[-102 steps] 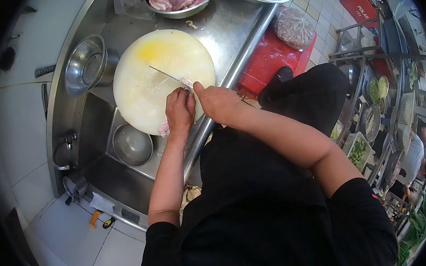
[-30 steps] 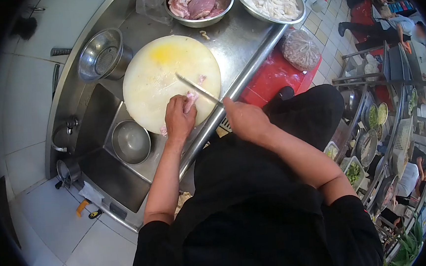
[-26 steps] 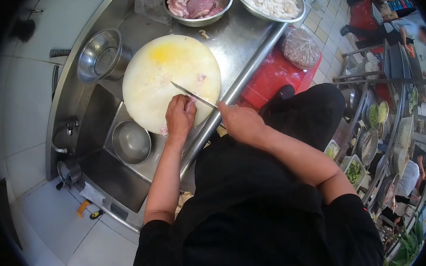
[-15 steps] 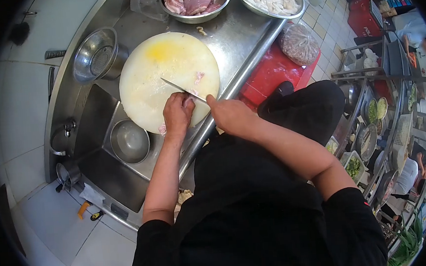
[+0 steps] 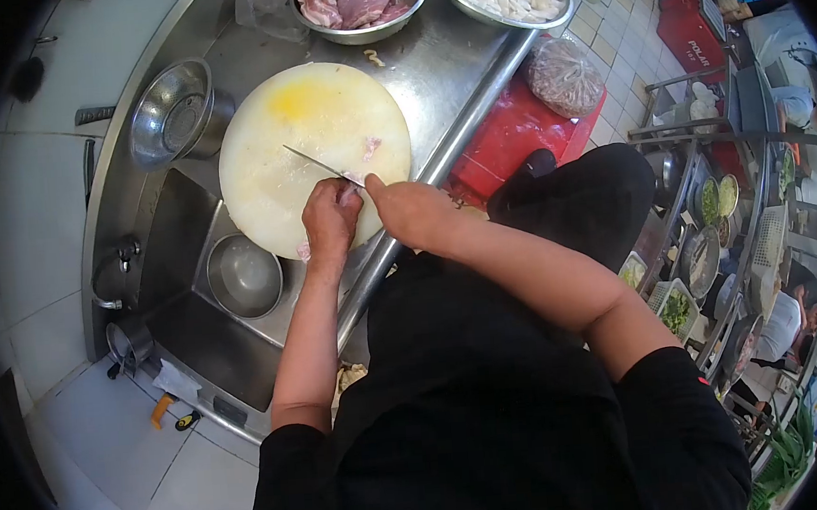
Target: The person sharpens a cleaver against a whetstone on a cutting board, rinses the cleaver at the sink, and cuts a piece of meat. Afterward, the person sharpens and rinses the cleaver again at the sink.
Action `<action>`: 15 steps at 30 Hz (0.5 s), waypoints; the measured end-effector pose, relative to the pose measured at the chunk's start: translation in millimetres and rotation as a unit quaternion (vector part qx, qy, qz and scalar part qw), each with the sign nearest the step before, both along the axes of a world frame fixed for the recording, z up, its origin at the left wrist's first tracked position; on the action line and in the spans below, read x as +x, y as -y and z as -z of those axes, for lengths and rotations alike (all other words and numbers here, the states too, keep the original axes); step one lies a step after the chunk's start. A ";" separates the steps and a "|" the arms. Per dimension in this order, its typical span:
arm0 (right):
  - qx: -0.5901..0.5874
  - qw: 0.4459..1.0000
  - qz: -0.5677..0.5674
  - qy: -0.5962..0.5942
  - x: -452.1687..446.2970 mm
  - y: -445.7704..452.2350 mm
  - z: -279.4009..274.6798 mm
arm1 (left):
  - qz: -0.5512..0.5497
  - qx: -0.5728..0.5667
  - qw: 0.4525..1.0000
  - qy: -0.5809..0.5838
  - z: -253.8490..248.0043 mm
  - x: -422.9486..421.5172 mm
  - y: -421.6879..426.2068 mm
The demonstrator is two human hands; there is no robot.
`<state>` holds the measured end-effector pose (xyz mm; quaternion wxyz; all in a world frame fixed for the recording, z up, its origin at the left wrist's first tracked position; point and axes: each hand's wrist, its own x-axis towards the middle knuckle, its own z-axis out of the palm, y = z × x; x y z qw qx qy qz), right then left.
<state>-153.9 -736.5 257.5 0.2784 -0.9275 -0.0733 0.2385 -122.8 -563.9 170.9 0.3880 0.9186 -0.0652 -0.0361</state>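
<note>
A round white cutting board (image 5: pixel 280 183) with a yellow stain lies on the steel counter. Over its near right part, my right hand (image 5: pixel 407 212) is wrapped round the handle of a knife (image 5: pixel 317 161), whose blade points up and left across the board. Close against the blade, my left hand (image 5: pixel 330 221) has its fingers curled on a piece of raw meat (image 5: pixel 347 195), mostly covered by the fingers. One small meat scrap (image 5: pixel 373 147) lies right of the blade. Another scrap (image 5: pixel 304 251) sits at the board's near edge, beside my left wrist.
Behind the board stand a bowl of raw meat (image 5: pixel 363 36) and a bowl of pale strips (image 5: pixel 558 15). A colander (image 5: pixel 171 110) and a steel bowl (image 5: pixel 244 276) are at the left, by the sink (image 5: pixel 188 356). A bagged lump (image 5: pixel 565 78) rests on a red surface (image 5: pixel 505 149).
My right hand and the knife have shifted slightly left along the board, and the handle is nearer my left hand. The whole view has also moved a little.
</note>
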 end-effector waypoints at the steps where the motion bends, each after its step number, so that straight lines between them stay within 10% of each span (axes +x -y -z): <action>1: 0.006 1.000 0.001 0.005 -12.1 6.1 -0.8 | 0.003 -0.002 1.000 0.000 -0.1 -0.3 0.5; 15: 0.013 0.998 0.038 0.046 -19.5 5.9 8.8 | 0.024 -0.018 0.998 0.058 11.4 -13.4 7.9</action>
